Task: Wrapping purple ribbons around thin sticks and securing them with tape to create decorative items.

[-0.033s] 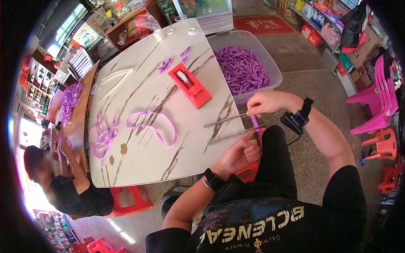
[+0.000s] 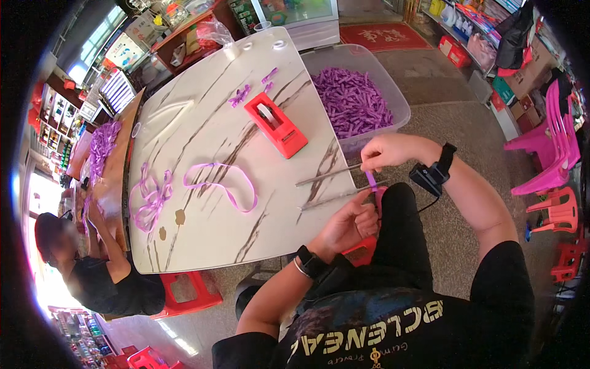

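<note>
At the table's right edge, a short purple ribbon strip [image 2: 371, 179] spans between my two hands, beside two thin metal rods [image 2: 329, 176] that jut over the tabletop. My right hand [image 2: 393, 151] is closed, pinching at the upper end of the strip near one rod. Curled fingers of my left hand [image 2: 353, 224] close at the strip's lower end by the other rod; its exact grip is partly hidden. A red tape dispenser [image 2: 276, 126] stands on the marble-patterned table [image 2: 209, 246]. Left of it lie a purple ribbon loop [image 2: 222, 166] and a tangled ribbon bundle [image 2: 150, 203].
Beyond the table's right edge, a clear plastic tub [image 2: 402, 111] holds many folded purple pieces. Small purple pieces [image 2: 241, 95] lie past the dispenser. A person [image 2: 110, 277] sits at the left by another table with purple ribbon [image 2: 104, 144]. Pink chairs [image 2: 547, 147] stand at right.
</note>
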The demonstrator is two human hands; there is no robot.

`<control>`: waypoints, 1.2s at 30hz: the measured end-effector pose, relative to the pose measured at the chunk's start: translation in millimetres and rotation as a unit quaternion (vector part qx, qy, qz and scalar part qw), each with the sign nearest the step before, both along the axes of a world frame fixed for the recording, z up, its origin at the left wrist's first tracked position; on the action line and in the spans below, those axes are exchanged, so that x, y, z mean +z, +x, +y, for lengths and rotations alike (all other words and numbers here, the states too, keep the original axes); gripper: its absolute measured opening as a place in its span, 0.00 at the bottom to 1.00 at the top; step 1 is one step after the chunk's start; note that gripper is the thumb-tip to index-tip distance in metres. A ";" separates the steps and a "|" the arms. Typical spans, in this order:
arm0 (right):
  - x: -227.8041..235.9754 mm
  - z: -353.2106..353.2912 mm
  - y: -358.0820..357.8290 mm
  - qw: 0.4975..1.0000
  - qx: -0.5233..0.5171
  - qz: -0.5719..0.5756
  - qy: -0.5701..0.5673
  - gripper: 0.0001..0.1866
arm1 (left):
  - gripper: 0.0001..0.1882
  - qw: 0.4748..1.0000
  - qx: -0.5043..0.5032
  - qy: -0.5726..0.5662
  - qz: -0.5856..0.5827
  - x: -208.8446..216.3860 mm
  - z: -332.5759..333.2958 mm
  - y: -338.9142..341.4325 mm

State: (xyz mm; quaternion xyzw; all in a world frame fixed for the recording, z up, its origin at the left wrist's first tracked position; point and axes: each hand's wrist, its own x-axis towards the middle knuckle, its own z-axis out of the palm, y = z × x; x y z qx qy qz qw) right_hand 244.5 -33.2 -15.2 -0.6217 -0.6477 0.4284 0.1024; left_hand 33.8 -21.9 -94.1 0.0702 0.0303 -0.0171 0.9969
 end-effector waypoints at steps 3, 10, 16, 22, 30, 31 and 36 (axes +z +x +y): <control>2.2 -7.9 -3.5 0.996 0.015 -0.082 0.041 0.13 | 0.19 1.000 0.000 0.001 0.002 -0.4 -0.2 0.1; -8.9 -11.5 -8.1 0.983 -0.001 -0.166 0.083 0.11 | 0.19 1.000 -0.012 0.002 0.004 3.8 0.1 0.1; -7.1 -13.6 -16.0 0.962 -0.024 -0.253 0.104 0.13 | 0.22 1.000 -0.004 0.011 0.007 6.3 -0.7 -0.5; -7.9 -27.8 -17.4 0.893 -0.045 -0.388 0.222 0.19 | 0.22 1.000 -0.004 0.018 0.011 7.5 1.1 -0.6; -142.7 -60.5 10.1 0.813 -0.331 0.466 -0.114 0.21 | 0.21 0.999 -0.002 0.036 0.035 12.0 -1.4 1.4; -150.2 -60.0 -1.9 0.692 -0.322 0.633 -0.126 0.19 | 0.21 0.999 -0.001 0.029 0.037 10.5 -0.7 -0.1; -158.4 -38.3 -52.8 0.575 -0.329 0.743 -0.096 0.17 | 0.20 0.999 0.006 0.035 0.041 13.8 -0.7 -0.9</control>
